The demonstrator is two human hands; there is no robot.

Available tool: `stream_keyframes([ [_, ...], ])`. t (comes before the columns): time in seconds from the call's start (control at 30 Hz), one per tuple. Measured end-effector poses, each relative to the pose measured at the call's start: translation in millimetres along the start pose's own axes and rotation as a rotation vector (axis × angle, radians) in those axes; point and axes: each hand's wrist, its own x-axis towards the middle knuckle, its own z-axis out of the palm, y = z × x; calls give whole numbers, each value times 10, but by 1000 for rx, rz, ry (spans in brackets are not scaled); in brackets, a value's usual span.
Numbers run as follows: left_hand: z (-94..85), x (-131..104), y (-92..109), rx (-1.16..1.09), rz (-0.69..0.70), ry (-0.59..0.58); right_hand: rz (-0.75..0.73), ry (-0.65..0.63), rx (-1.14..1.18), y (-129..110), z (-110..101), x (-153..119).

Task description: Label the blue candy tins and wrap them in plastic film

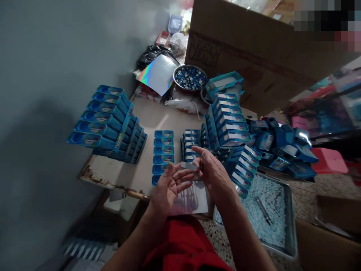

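Between my hands is a small silvery-white strip [187,165]. My right hand [216,175] pinches its right end with thumb and fingers, the index finger stretched out above. My left hand [166,190] lies palm up with its fingers apart, their tips close to the strip's left end; whether they touch it I cannot tell. Beneath the hands is a shiny silver sheet [200,199] on the table. Just behind my left hand stands a row of small blue boxes [163,150] with round marks. Past my right hand are more blue boxes [191,137] with white strips across their tops.
A tall stack of blue boxes [109,120] stands left, another stack [225,120] to the right. Behind are a metal bowl [190,89] of blue and silver pieces and a large cardboard box [242,49]. A metal tray [293,226] of pale-blue bits lies right, near loose boxes [282,139].
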Motion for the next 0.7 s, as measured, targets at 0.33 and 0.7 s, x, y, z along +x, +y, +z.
stream_keyframes([
  [0.33, -304, 19, 492, 162, 196, 157, 90, -77, -45, 82, 428, 161],
  [0.7, -493, 678, 1118, 284, 510, 328, -267, 236, -460, 309, 752, 1174],
])
